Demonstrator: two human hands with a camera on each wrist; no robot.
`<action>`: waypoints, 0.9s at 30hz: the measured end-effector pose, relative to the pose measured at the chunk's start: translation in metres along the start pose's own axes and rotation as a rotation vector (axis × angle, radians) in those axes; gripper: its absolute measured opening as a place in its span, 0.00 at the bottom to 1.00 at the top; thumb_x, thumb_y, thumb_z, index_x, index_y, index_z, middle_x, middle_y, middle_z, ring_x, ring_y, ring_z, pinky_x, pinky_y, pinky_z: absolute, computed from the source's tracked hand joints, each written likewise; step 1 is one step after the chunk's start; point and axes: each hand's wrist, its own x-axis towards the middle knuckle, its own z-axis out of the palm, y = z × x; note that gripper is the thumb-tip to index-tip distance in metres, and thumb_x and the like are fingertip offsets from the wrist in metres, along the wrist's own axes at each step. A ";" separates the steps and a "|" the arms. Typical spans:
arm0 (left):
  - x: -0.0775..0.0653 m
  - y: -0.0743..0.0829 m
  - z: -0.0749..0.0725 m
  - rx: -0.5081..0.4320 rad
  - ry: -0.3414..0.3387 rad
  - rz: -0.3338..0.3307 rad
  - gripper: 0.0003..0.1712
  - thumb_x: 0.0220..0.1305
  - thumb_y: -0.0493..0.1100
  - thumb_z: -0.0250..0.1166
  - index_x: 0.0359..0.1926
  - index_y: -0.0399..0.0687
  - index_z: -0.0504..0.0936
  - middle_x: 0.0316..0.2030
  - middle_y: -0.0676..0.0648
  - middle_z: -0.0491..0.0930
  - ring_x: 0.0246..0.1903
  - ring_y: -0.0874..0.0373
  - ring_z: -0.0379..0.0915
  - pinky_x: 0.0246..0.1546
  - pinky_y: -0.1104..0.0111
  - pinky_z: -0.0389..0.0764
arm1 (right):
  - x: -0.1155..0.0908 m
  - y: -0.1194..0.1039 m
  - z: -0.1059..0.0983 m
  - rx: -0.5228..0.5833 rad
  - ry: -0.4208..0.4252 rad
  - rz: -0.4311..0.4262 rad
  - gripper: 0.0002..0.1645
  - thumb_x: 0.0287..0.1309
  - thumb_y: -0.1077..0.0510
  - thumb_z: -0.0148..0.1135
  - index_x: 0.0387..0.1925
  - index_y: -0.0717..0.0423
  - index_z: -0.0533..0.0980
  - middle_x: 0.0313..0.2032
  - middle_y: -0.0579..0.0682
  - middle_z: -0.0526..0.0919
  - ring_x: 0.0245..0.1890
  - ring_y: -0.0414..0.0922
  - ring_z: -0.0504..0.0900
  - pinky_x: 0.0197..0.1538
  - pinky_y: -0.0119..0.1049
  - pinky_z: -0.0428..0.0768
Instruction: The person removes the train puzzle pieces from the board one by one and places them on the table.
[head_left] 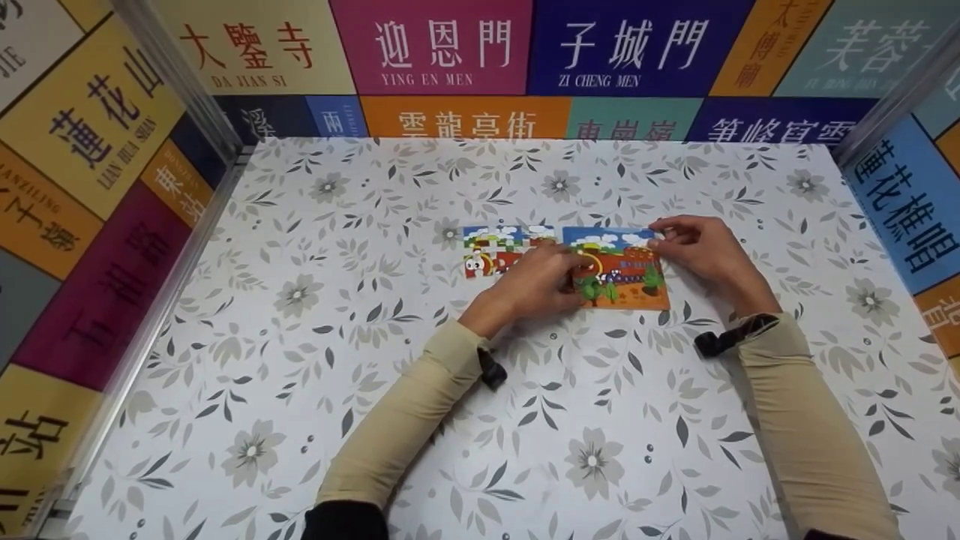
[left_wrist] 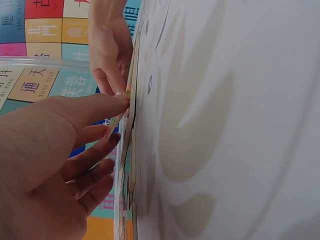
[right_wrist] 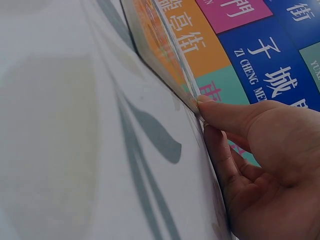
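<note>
A cartoon picture board (head_left: pixel 622 289) with blue sky, a red-brown figure and green plants lies on the table. My right hand (head_left: pixel 701 244) is at its upper right corner; in the right wrist view, the thumb and index finger (right_wrist: pixel 220 145) pinch the board's edge. My left hand (head_left: pixel 536 281) is over the board's left side. Between its thumb and fingers, the left wrist view shows a thin, tilted jigsaw piece (left_wrist: pixel 114 123), mostly hidden. Left of that hand lies a second, similar picture (head_left: pixel 480 262) with white jigsaw-shaped patches, its lower right covered by the hand.
The table (head_left: pixel 300 390) has a white floral cover. Upright panels with coloured, lettered blocks (head_left: pixel 442 45) stand along its back and sides. Dark wrist straps with small cameras (head_left: pixel 491 369) sit at both cuffs.
</note>
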 end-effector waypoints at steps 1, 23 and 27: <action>-0.001 -0.001 -0.001 0.024 0.007 0.006 0.32 0.67 0.51 0.76 0.69 0.50 0.83 0.56 0.49 0.87 0.55 0.52 0.78 0.61 0.60 0.77 | 0.000 0.000 0.000 0.002 -0.001 0.005 0.32 0.69 0.35 0.71 0.66 0.46 0.83 0.48 0.48 0.83 0.47 0.44 0.80 0.51 0.37 0.75; -0.051 -0.059 -0.043 -0.053 0.192 0.004 0.32 0.74 0.53 0.72 0.73 0.49 0.80 0.56 0.47 0.88 0.56 0.47 0.81 0.60 0.55 0.80 | -0.001 -0.001 0.001 0.006 -0.002 -0.002 0.30 0.70 0.37 0.71 0.66 0.45 0.83 0.46 0.47 0.82 0.46 0.43 0.80 0.52 0.37 0.74; -0.064 -0.069 -0.049 -0.057 0.173 -0.013 0.33 0.72 0.55 0.73 0.73 0.49 0.81 0.55 0.47 0.89 0.55 0.47 0.80 0.59 0.54 0.80 | -0.001 0.000 0.000 0.007 0.002 -0.003 0.30 0.70 0.38 0.72 0.66 0.46 0.83 0.47 0.48 0.82 0.47 0.44 0.80 0.53 0.39 0.74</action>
